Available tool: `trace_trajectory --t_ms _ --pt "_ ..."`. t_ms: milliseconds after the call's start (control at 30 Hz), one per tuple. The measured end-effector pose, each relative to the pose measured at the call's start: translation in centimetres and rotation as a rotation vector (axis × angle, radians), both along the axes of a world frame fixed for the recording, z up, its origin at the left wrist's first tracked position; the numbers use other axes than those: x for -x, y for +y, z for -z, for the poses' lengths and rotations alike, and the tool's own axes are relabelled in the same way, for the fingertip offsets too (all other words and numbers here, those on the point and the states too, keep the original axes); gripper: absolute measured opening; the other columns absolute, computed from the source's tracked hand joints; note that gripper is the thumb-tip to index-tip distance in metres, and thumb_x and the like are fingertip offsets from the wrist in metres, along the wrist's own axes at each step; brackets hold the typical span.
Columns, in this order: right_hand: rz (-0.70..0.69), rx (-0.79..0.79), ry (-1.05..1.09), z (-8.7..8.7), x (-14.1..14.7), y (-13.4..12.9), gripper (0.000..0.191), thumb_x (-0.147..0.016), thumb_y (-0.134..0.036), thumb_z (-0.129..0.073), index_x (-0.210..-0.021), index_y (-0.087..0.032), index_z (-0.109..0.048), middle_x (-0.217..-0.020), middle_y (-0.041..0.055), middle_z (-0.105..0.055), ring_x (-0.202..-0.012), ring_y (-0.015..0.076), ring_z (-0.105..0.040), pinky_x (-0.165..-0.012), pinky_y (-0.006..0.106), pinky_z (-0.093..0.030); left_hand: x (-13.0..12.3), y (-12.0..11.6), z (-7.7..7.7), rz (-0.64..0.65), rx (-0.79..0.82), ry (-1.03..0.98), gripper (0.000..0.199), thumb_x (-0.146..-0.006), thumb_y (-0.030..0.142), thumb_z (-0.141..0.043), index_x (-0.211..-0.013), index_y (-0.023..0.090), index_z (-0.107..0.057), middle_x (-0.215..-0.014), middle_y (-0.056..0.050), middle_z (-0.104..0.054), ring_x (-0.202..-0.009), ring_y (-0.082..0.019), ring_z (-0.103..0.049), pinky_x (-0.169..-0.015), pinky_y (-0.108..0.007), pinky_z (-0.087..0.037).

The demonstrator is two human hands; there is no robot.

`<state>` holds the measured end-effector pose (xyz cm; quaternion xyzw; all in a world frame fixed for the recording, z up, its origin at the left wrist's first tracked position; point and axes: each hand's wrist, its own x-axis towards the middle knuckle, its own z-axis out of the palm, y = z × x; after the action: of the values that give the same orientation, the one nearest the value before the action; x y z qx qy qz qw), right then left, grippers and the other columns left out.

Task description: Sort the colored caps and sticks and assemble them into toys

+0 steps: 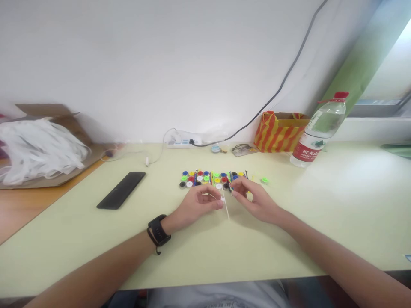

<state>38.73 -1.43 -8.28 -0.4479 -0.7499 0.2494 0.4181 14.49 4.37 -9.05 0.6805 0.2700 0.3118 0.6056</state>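
Observation:
Rows of small round pieces [192, 173] in red, blue, yellow, green, white and black lie on the pale green table, with thin coloured sticks among them. My left hand [201, 203], just in front of them, pinches a small white piece [222, 198] between thumb and fingertips. A thin white stick [227, 209] slants down beside that piece; whether the two are joined is unclear. To the right, my right hand [252, 196] has its thumb and index finger pressed together near the pieces. Something tiny and pale shows at its fingertips, too small to name.
A black flat case [121, 190] lies at the left, near a box of white strips [41, 149]. Along the wall stand a power strip [183, 141], glasses [242, 148], a red-yellow bag [279, 132] and a water bottle [317, 130]. A bright green piece [264, 181] lies right of the rows.

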Motion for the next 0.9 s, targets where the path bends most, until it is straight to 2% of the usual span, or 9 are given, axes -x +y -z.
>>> trace_trajectory --t_ms 133,300,400,467,533,667,733,800,900 --pt "-0.073 0.002 -0.008 -0.48 0.03 -0.36 0.019 -0.105 -0.031 -0.051 -0.117 -0.024 -0.063 -0.079 0.0002 -0.056 -0.071 0.0165 -0.051 -0.064 0.03 -0.044 0.01 0.27 0.14 -0.045 0.039 -0.005 0.034 -0.079 0.034 -0.088 -0.104 0.017 -0.072 -0.093 -0.007 -0.077 -0.088 -0.021 -0.075 -0.084 -0.033 -0.06" --pt "-0.11 0.051 0.056 -0.15 0.21 -0.7 0.045 -0.105 -0.037 -0.052 -0.148 -0.027 -0.043 -0.098 0.0032 -0.059 -0.075 0.0168 -0.053 -0.069 0.031 -0.047 -0.02 0.32 0.24 -0.053 0.065 -0.042 0.035 -0.077 0.033 -0.089 -0.104 0.015 -0.075 -0.093 -0.009 -0.079 -0.088 -0.023 -0.077 -0.087 -0.036 -0.062" --pt "-0.137 0.17 0.033 -0.19 -0.08 -0.61 0.039 -0.108 -0.046 -0.04 -0.099 -0.02 -0.067 -0.088 0.0043 -0.06 -0.073 0.017 -0.054 -0.07 0.032 -0.046 -0.05 0.41 0.33 -0.063 0.077 -0.042 0.037 -0.077 0.033 -0.09 -0.106 0.014 -0.076 -0.095 -0.01 -0.08 -0.09 -0.024 -0.078 -0.088 -0.037 -0.063" --pt "-0.181 0.28 0.006 -0.45 -0.33 -0.47 0.062 -0.11 -0.052 -0.03 -0.063 -0.02 -0.055 -0.067 0.0025 -0.054 -0.063 0.0156 -0.049 -0.066 0.032 -0.043 -0.09 0.45 0.32 -0.079 0.083 -0.046 0.038 -0.077 0.033 -0.09 -0.107 0.014 -0.077 -0.097 -0.01 -0.081 -0.092 -0.024 -0.078 -0.089 -0.037 -0.063" --pt "-0.183 0.292 -0.005 -0.74 -0.41 -0.35 0.064 -0.109 -0.055 -0.03 -0.058 -0.02 -0.046 -0.06 0.0005 -0.047 -0.059 0.0146 -0.044 -0.062 0.031 -0.04 -0.15 0.44 0.23 -0.086 0.09 -0.056 0.038 -0.077 0.033 -0.089 -0.109 0.014 -0.077 -0.098 -0.01 -0.081 -0.093 -0.024 -0.078 -0.091 -0.037 -0.063" --pt "-0.117 0.165 0.057 -0.69 0.1 -0.48 0.031 -0.106 -0.049 -0.047 -0.115 -0.022 -0.061 -0.08 0.0 -0.053 -0.071 0.0166 -0.049 -0.066 0.03 -0.042 -0.28 0.28 -0.05 -0.09 0.082 -0.063 0.039 -0.077 0.033 -0.09 -0.109 0.014 -0.078 -0.101 -0.01 -0.08 -0.093 -0.025 -0.078 -0.09 -0.038 -0.064" --pt "-0.114 0.16 0.106 -0.34 0.43 -0.65 0.054 -0.104 -0.045 -0.052 -0.153 -0.028 -0.034 -0.091 0.0009 -0.056 -0.072 0.0164 -0.05 -0.067 0.03 -0.045 -0.35 0.21 -0.15 -0.1 0.069 -0.069 0.038 -0.076 0.033 -0.09 -0.108 0.015 -0.079 -0.102 -0.01 -0.08 -0.094 -0.025 -0.077 -0.091 -0.038 -0.064" --pt "-0.087 0.15 0.14 -0.01 0.56 -0.72 0.072 -0.103 -0.044 -0.054 -0.161 -0.032 -0.014 -0.102 0.0026 -0.057 -0.071 0.0156 -0.051 -0.067 0.031 -0.046 -0.4 0.15 -0.23 -0.114 0.067 -0.081 0.037 -0.075 0.033 -0.091 -0.106 0.016 -0.08 -0.103 -0.009 -0.08 -0.095 -0.025 -0.077 -0.092 -0.039 -0.064" --pt "-0.095 0.189 0.142 0.07 0.25 -0.52 0.04 -0.106 -0.049 -0.047 -0.137 -0.025 -0.055 -0.095 0.0037 -0.061 -0.071 0.0159 -0.053 -0.066 0.031 -0.045 -0.45 0.12 -0.32 -0.13 0.064 -0.087 0.035 -0.074 0.033 -0.091 -0.103 0.016 -0.08 -0.104 -0.009 -0.08 -0.096 -0.024 -0.076 -0.094 -0.04 -0.063"
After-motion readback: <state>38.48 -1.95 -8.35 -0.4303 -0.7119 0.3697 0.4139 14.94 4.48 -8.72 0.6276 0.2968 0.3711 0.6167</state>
